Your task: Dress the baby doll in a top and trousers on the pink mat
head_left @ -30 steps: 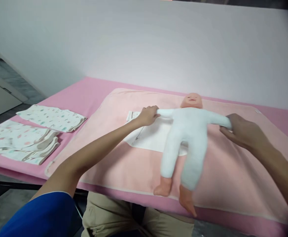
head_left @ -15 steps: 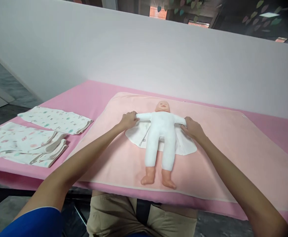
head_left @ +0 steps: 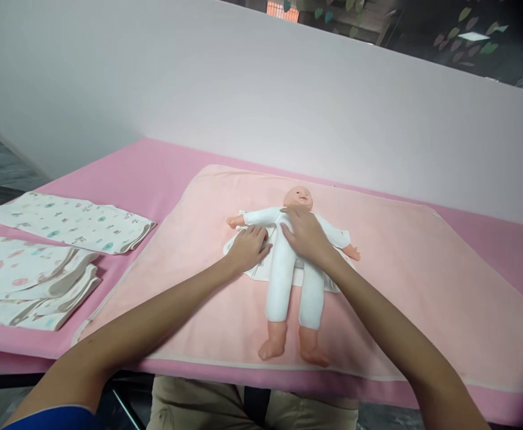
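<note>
A baby doll (head_left: 279, 286) with a white cloth body lies on its back, its feet toward me. Its arms are inside the sleeves of a white baby shirt (head_left: 258, 272), and both plastic hands show past the cuffs. The shirt's front panels lie spread beneath and beside the body. At the doll's side, my left hand (head_left: 248, 248) has its fingers curled over the edge of the shirt's panel. My right hand (head_left: 307, 234) rests across the doll's upper chest, thumb and fingers apart, just below the chin. My right hand and forearm cover part of the torso.
Under the doll is a peach pad (head_left: 199, 298) with pale edging, spread on a pink-covered table (head_left: 154, 173). Folded printed cloths (head_left: 73, 224) lie at the left. A white wall (head_left: 261, 101) rises behind the table, with a dark window above it.
Both hands have left the sleeve ends, where the doll's hands now stick out. My left hand came down to the shirt panel; my right hand moved left onto the chest.
</note>
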`<action>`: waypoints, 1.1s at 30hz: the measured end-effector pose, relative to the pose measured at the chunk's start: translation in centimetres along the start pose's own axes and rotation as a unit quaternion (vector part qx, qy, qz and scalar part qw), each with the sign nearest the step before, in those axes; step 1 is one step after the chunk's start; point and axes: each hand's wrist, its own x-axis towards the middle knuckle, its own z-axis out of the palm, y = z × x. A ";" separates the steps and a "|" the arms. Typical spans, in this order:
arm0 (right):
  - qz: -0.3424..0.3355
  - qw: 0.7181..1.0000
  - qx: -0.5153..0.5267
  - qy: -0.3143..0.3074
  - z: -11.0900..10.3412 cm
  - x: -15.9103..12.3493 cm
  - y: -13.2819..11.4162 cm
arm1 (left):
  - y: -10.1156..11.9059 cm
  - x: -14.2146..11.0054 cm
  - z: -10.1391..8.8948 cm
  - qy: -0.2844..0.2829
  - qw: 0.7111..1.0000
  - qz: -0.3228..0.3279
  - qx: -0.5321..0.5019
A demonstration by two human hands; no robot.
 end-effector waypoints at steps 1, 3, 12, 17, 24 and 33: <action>-0.009 1.000 0.019 -0.019 0.8 1.3 -0.4 | -0.1 -0.1 0.1 0.006 1.000 -0.004 -0.002; -0.015 0.997 0.038 -0.072 2.3 3.6 -0.4 | -0.3 -0.3 0.2 0.016 1.000 -0.008 0.000; -0.033 0.984 0.016 -0.174 4.1 7.2 2.7 | -0.5 -0.6 0.1 0.013 1.000 -0.016 -0.019; 0.023 0.991 0.115 -0.064 2.9 5.0 4.3 | -0.6 -0.4 0.2 0.019 0.999 -0.035 -0.025; 0.056 0.974 0.211 0.055 1.7 3.0 5.6 | 1.7 5.3 -0.7 -0.065 0.990 -0.106 0.067; 0.051 0.970 0.223 0.087 1.1 2.1 6.7 | 1.3 8.7 1.1 -0.063 0.985 -0.150 0.050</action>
